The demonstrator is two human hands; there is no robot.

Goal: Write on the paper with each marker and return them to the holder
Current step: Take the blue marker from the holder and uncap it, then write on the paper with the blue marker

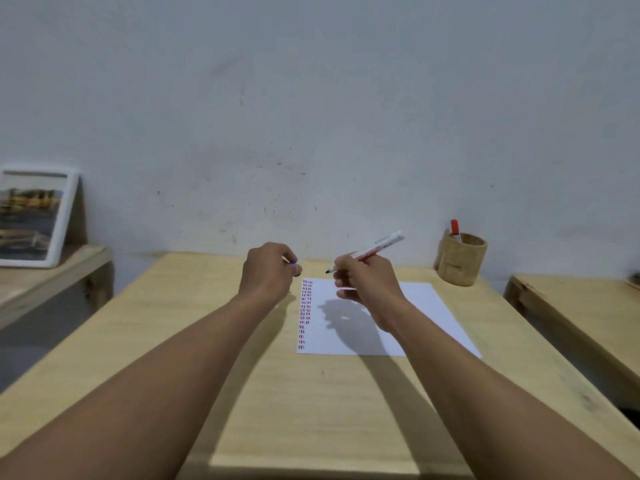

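Observation:
A white sheet of paper [429,313] lies on the wooden table [311,410], with a column of short red and dark marks down its left edge. My right hand [367,282] hovers above the sheet, gripping a white marker [381,245] whose dark tip is bare and points left. Left of the sheet's top corner, my left hand [266,271] is closed around a small blue piece, apparently the marker's cap [293,262]. At the back right stands a tan cylindrical holder [460,261] with a red-capped marker [455,229] sticking out of it.
A framed picture [34,216] leans against the wall on a low wooden shelf [52,271] to the left. Another wooden table [581,317] sits to the right, across a narrow gap. A pale wall rises right behind the table.

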